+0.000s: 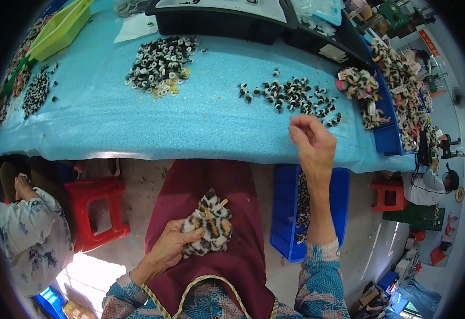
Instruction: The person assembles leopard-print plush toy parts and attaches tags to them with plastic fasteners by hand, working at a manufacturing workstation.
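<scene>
the left hand (167,249) grips a leopard-print plush piece (209,223) over the lap. the right hand (311,142) hovers at the tabletop (136,122) edge by the black-and-white eye parts (291,95), fingertips pinched, possibly on one. a loose pinch could drop it into the blue bin (288,212).

The left hand (169,245) is curled shut in the lap (fingers gripping), while the right hand (311,144) reaches forward, fingertips pinched.
</scene>
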### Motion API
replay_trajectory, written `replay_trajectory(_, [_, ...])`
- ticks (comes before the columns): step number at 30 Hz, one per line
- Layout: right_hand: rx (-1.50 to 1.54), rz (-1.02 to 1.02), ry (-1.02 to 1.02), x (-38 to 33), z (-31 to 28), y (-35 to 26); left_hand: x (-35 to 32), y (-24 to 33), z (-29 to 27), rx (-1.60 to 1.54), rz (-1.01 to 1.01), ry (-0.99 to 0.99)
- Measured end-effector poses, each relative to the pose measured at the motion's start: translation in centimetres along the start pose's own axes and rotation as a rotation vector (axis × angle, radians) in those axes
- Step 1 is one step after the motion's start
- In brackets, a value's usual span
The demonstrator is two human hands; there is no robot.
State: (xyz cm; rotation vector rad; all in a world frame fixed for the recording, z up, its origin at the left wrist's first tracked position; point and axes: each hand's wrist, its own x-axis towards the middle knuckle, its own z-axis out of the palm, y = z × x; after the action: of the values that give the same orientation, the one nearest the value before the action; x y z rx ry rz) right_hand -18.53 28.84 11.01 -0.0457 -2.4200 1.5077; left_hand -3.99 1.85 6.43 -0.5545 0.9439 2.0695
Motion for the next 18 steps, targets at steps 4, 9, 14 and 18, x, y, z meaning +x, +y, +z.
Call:
replay_trajectory(4, [-0.229,-0.141,-0.078,2.2,1.4,-0.4,0.1,-0.7,-0.7,-0.068,-0.041,0.053])
replay_trajectory(9, [-0.411,-0.28,-0.093,3.5,2.2,1.6,0.6,-0.9,-1.4,-0.081,-0.035,0.077])
replay_trajectory(14, [-0.476,-0.614,-0.037,3.9,1.9,2.5,0.4,-0.6,-1.2,-0.097,0.016,0.072])
replay_trajectory(18, [-0.193,-0.07,-0.138,1.4,0.5,-0.6,1.2,0.0,-1.1,-0.173,-0.027,0.054])
